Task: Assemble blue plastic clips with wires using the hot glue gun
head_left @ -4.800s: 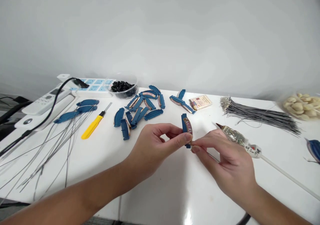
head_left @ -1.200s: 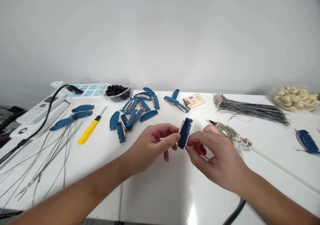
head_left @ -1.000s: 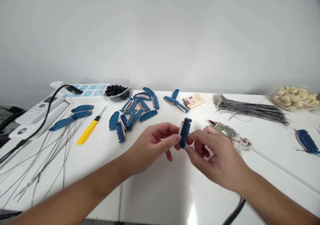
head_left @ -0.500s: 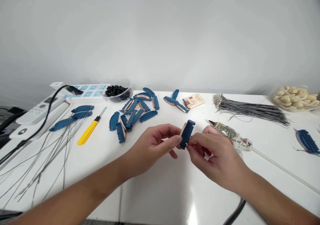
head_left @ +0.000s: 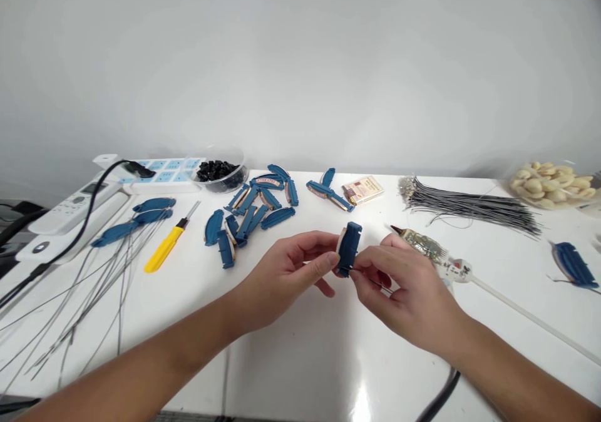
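Note:
Between the thumb and fingers of my left hand (head_left: pixel 293 268) is a small blue plastic sign piece (head_left: pixel 350 247), held upright with its pale curved edge facing left. My right hand (head_left: pixel 408 293) pinches a thin grey wire (head_left: pixel 385 288) at the lower right of that piece. Whether the wire's tip passes into the piece is hidden by the fingers. Just behind my right hand lies a hot glue gun (head_left: pixel 425 247) with a dark nozzle and a long white glue stick (head_left: pixel 526 315) in its rear.
Loose blue sign pieces (head_left: pixel 246 221) lie behind my left hand. Left are a yellow screwdriver (head_left: pixel 162 253), wired blue pieces (head_left: pixel 115 234), a power strip (head_left: pixel 173 174) and a tub of black bits (head_left: pixel 225 181). A wire bundle (head_left: pixel 474 206) and pale pieces in a container (head_left: pixel 549 184) stand right.
The blue piece has turned slightly more upright in my left hand. More of the wire shows below my right fingers. Both hands otherwise stay in nearly the same place.

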`<state>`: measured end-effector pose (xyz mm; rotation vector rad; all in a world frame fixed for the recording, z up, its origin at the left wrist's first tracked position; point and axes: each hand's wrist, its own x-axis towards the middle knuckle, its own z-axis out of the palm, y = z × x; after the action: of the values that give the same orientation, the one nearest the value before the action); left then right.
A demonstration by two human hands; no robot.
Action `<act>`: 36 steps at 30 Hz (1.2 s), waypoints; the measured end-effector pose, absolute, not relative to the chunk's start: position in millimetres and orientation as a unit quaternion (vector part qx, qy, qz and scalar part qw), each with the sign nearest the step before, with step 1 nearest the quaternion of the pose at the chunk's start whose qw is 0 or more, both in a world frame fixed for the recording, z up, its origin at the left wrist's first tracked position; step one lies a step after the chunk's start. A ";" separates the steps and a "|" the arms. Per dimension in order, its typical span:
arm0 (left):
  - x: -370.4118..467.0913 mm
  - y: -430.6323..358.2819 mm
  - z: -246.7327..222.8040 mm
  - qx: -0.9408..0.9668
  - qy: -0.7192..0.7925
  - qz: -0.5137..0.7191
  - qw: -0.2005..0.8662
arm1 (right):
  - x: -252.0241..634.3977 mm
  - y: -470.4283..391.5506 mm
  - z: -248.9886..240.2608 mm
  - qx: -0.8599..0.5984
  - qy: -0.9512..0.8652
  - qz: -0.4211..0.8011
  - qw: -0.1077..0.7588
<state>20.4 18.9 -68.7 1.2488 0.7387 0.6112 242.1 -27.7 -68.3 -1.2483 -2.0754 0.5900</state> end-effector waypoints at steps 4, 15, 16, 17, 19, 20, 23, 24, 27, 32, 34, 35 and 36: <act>20.6 18.9 -66.5 0.580 0.314 0.257 0.706 | 241.8 -26.7 -68.5 -0.474 -0.791 0.222 0.317; 19.0 18.8 -61.2 0.614 0.265 0.243 0.703 | 243.2 -26.1 -70.3 -0.445 -0.805 0.209 0.330; 18.7 18.8 -60.7 0.617 0.266 0.243 0.700 | 243.4 -25.9 -70.0 -0.441 -0.807 0.210 0.333; 18.5 18.8 -60.3 0.620 0.266 0.243 0.697 | 243.6 -25.6 -69.7 -0.438 -0.807 0.211 0.335; 18.1 18.8 -60.1 0.623 0.264 0.244 0.694 | 243.9 -24.9 -69.0 -0.433 -0.808 0.216 0.337; 18.0 18.8 -60.2 0.624 0.262 0.244 0.695 | 244.1 -24.6 -68.6 -0.433 -0.807 0.217 0.337; 17.3 18.9 -60.4 0.627 0.264 0.240 0.693 | 244.3 -23.5 -67.8 -0.433 -0.807 0.222 0.336; 17.1 18.9 -60.4 0.631 0.266 0.239 0.688 | 244.4 -23.3 -67.5 -0.434 -0.806 0.223 0.334; 17.0 18.8 -60.6 0.644 0.269 0.245 0.673 | 245.0 -23.3 -66.9 -0.437 -0.808 0.237 0.317; 21.0 17.7 -62.8 0.619 0.268 0.272 0.686 | 245.5 -24.3 -68.1 -0.481 -0.783 0.221 0.326; 23.1 17.0 -63.4 0.601 0.257 0.285 0.701 | 245.1 -24.6 -68.9 -0.499 -0.765 0.202 0.354; 23.9 16.6 -63.5 0.595 0.252 0.289 0.706 | 244.8 -24.7 -69.1 -0.499 -0.761 0.198 0.363; 24.4 16.2 -63.3 0.592 0.247 0.291 0.710 | 244.5 -24.8 -69.2 -0.495 -0.762 0.198 0.367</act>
<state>24.4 16.2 -63.3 1.3144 0.5480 0.6455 244.5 -24.8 -69.2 -1.2715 -1.9578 0.5087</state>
